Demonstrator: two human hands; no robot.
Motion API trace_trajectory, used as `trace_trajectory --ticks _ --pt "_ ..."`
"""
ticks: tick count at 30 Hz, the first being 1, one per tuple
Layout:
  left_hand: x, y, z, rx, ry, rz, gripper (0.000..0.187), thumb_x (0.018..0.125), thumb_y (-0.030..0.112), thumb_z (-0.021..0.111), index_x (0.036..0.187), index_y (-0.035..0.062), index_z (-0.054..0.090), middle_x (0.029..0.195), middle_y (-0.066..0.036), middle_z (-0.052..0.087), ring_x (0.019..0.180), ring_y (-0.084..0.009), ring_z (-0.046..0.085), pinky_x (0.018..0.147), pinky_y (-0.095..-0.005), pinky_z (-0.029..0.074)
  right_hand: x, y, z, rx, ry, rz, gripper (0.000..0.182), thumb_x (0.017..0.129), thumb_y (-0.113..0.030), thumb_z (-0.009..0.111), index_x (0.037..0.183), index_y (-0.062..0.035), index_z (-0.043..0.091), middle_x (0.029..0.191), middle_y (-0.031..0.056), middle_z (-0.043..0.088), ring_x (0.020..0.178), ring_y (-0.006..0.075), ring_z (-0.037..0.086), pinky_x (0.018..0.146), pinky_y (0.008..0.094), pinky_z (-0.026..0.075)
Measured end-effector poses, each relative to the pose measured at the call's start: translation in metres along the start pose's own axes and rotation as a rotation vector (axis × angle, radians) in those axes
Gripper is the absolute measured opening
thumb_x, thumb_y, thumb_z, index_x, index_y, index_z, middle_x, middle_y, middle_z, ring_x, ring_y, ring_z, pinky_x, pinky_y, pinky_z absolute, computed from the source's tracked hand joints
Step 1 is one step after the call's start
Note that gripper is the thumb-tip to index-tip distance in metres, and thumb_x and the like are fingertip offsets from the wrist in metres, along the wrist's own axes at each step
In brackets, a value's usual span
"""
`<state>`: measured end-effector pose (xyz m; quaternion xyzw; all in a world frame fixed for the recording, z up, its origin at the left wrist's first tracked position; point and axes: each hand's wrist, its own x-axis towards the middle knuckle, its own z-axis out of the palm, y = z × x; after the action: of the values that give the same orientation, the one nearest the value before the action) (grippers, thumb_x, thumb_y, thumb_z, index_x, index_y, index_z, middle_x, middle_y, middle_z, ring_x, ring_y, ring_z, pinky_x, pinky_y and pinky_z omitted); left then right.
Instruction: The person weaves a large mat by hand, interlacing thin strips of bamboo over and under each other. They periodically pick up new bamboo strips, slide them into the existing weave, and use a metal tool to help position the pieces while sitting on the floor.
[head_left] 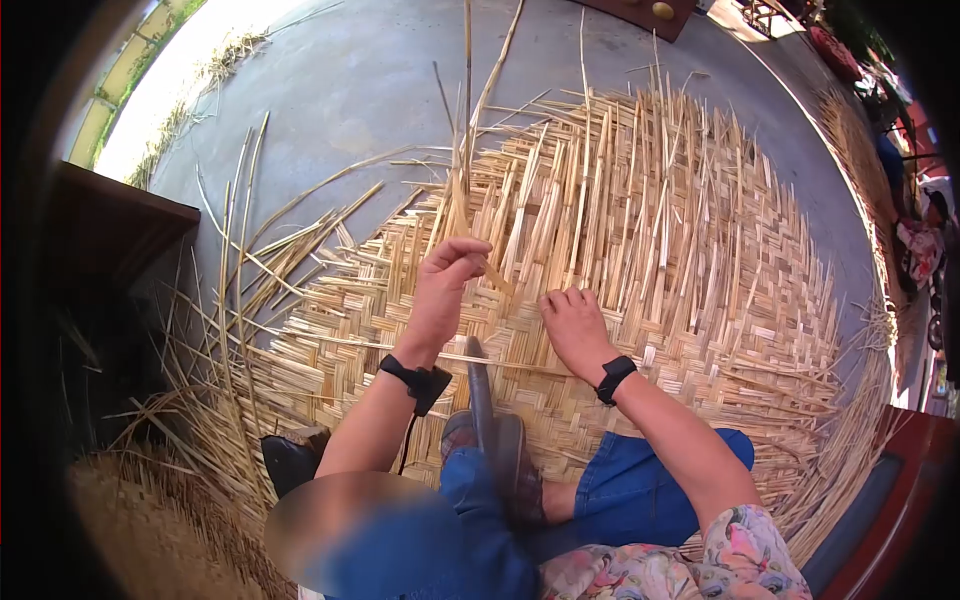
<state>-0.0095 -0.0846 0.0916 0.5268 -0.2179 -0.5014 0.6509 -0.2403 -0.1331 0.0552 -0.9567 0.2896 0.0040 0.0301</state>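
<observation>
My left hand (452, 275) is closed in a pinch on a flat straw-coloured reed strip (498, 281), just above the woven mat. Some of that strip is hidden behind the fingers. To its right, my right hand (578, 328) rests on the weave with its fingers curled down and together. Whatever lies under those fingertips is hidden. The woven reed mat (735, 330) spreads beneath both hands, with many long strips standing loose from its far edge. A thin reed (500, 362) lies crosswise below my hands.
A long dark pointed object (481, 395) sits beside my shoe (515, 465) on the mat. Loose reeds (300, 250) lie on the grey floor (340, 90) at the left. Dark furniture (130, 225) stands at left, a red-brown bench-like edge (905, 500) at right.
</observation>
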Motion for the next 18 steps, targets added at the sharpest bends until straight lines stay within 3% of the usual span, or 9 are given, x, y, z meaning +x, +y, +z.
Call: trace_trajectory --ticks 2,4,5,8,9,11,12,15,18 --pt "0.006 0.036 -0.014 -0.026 -0.047 0.241 0.012 0.094 0.002 0.062 0.101 0.0068 0.071 0.11 -0.008 0.074 0.095 -0.0192 0.067 0.087 -0.0328 0.053 0.006 0.004 0.006 0.018 0.011 -0.032 0.025 0.084 -0.009 0.06 0.107 -0.0032 0.069 0.098 0.0082 0.063 0.1 0.0256 0.058 0.091 0.0367 0.044" --pt "0.0 0.075 -0.028 -0.46 -0.185 0.215 0.014 0.098 0.004 0.057 0.107 0.0084 0.068 0.117 -0.012 0.073 0.098 -0.0244 0.069 0.091 -0.0369 0.054 0.011 0.001 0.002 0.017 -0.052 -0.033 0.022 0.083 -0.009 0.061 0.102 -0.0036 0.07 0.096 0.0082 0.062 0.099 0.0259 0.058 0.089 0.0367 0.045" --pt "0.008 0.088 -0.037 -0.725 -0.564 0.252 0.009 0.099 0.009 0.058 0.106 0.0071 0.063 0.124 -0.014 0.068 0.104 -0.0245 0.068 0.088 -0.0371 0.057 0.011 -0.001 0.002 0.005 -0.027 -0.034 0.017 0.082 -0.008 0.062 0.096 -0.0036 0.071 0.093 0.0087 0.062 0.099 0.0261 0.058 0.088 0.0363 0.045" --pt "0.013 0.092 -0.03 -0.172 -0.253 0.017 0.018 0.101 0.013 0.06 0.116 0.0052 0.066 0.127 -0.012 0.068 0.107 -0.0231 0.068 0.082 -0.0352 0.06 0.005 -0.005 0.008 -0.002 0.08 -0.036 0.018 0.081 -0.008 0.063 0.097 -0.0045 0.071 0.093 0.0091 0.063 0.095 0.0264 0.059 0.087 0.0359 0.046" --pt "0.024 0.076 -0.032 0.114 -0.196 -0.1 0.025 0.099 0.014 0.063 0.121 0.003 0.07 0.116 -0.012 0.072 0.106 -0.0211 0.07 0.083 -0.032 0.059 0.011 -0.006 -0.006 0.034 -0.037 -0.022 0.021 0.082 -0.007 0.062 0.101 -0.004 0.071 0.095 0.01 0.063 0.094 0.0278 0.059 0.087 0.0366 0.047" --pt "0.05 0.026 -0.054 0.577 -0.162 -0.168 0.026 0.097 0.012 0.064 0.117 -0.0021 0.072 0.096 -0.008 0.073 0.088 -0.0142 0.069 0.072 -0.0277 0.056 0.025 -0.006 -0.049 0.105 -0.281 0.001 0.026 0.085 -0.007 0.062 0.11 -0.003 0.07 0.098 0.0118 0.063 0.093 0.0308 0.06 0.089 0.038 0.048" --pt "0.055 0.01 -0.059 0.734 -0.138 -0.229 0.025 0.097 0.01 0.063 0.116 -0.0037 0.072 0.089 -0.008 0.073 0.082 -0.0135 0.069 0.07 -0.0278 0.055 0.032 -0.009 -0.045 0.318 -0.171 0.008 0.028 0.089 -0.006 0.061 0.116 -0.003 0.067 0.1 0.0125 0.062 0.095 0.0317 0.06 0.09 0.0386 0.048" --pt "0.063 -0.021 -0.064 0.609 -0.058 -0.289 0.026 0.097 0.004 0.062 0.119 -0.0051 0.069 0.094 -0.006 0.071 0.074 -0.0118 0.065 0.065 -0.0263 0.054 0.059 -0.018 -0.024 0.861 0.101 0.034 0.034 0.099 -0.006 0.057 0.132 -0.0022 0.059 0.102 0.0128 0.059 0.102 0.0332 0.061 0.094 0.0401 0.049" --pt "0.063 -0.023 -0.071 0.838 -0.186 -0.244 0.033 0.088 -0.003 0.064 0.121 -0.0061 0.066 0.09 -0.005 0.07 0.071 -0.0116 0.064 0.063 -0.0258 0.052 0.068 -0.01 -0.002 0.884 -0.033 0.062 0.027 0.097 -0.005 0.059 0.123 -0.0062 0.064 0.103 0.0113 0.06 0.1 0.0326 0.062 0.089 0.0403 0.051"
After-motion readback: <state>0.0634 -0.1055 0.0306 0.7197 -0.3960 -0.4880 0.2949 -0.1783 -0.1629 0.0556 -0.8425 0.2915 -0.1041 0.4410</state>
